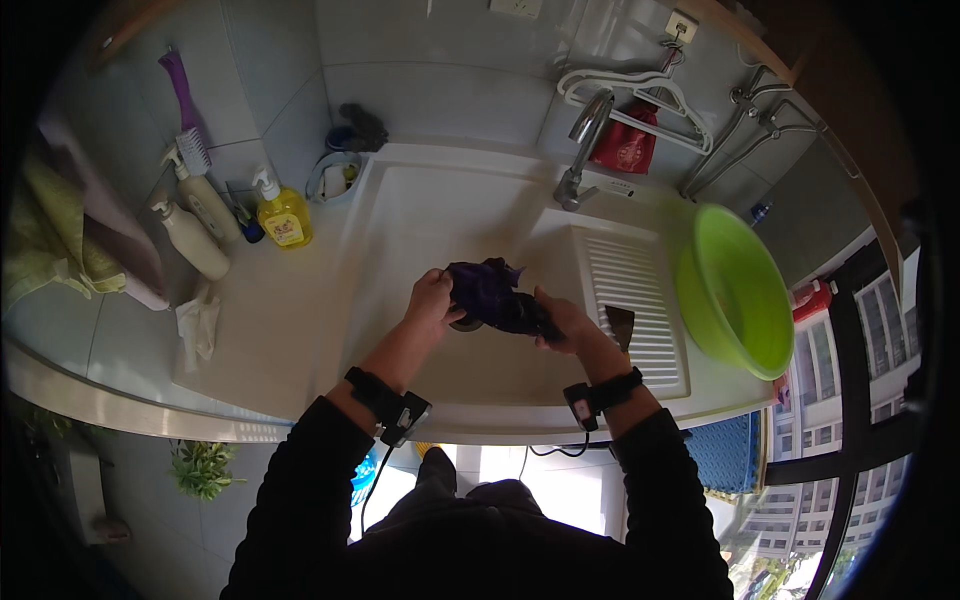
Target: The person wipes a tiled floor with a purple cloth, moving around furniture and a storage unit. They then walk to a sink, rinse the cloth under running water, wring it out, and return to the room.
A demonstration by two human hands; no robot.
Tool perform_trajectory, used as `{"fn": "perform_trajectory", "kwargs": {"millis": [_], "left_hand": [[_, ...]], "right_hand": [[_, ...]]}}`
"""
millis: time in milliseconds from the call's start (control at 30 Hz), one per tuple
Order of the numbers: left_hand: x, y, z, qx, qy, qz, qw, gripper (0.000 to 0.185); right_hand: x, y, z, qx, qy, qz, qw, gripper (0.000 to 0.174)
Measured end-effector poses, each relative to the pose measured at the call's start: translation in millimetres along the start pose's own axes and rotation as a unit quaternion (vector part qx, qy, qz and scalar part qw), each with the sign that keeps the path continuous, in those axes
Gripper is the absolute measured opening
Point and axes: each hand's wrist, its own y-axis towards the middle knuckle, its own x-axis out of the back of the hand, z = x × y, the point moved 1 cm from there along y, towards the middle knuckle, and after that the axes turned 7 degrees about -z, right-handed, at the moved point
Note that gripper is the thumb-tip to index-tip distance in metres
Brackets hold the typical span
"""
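Both hands hold a crumpled dark purple and black cloth (487,295) over the basin of a white laundry sink (450,202). My left hand (430,300) grips its left end, fingers curled around the fabric. At the lower right end, my right hand (562,321) closes on the darker part. Behind the cloth, partly hidden, is the round drain (466,325). To the right of my right hand is the ribbed washboard (637,307) of the sink, with a small dark brown piece (620,325) lying on it.
A chrome faucet (581,154) rises behind the washboard. On the right stands a lime-green plastic basin (701,300). Pump bottles (193,238), a yellow soap bottle (285,217) and a small bowl (334,180) line the left. White hangers (637,82) and a red pouch (628,142) hang behind.
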Motion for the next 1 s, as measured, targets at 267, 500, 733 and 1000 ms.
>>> {"fn": "perform_trajectory", "kwargs": {"millis": [267,500,733,1000], "left_hand": [[15.0,50.0,-2.5,0.123,-0.009,0.04,0.992,0.027],[-6.0,74.7,1.0,0.095,0.038,-0.034,0.994,0.036],[-39.9,79.6,-7.5,0.074,-0.045,-0.021,0.996,0.028],[-76.9,82.1,-0.9,0.104,-0.102,0.023,0.989,0.027]], "right_hand": [[35.1,61.0,64.7,0.16,-0.236,-0.166,0.944,0.043],[114.9,115.4,133.2,0.46,-0.412,-0.418,0.666,0.053],[123.6,129.5,159.0,0.513,-0.408,-0.358,0.665,0.023],[118.3,119.3,151.4,0.508,-0.416,-0.39,0.646,0.011]]}}
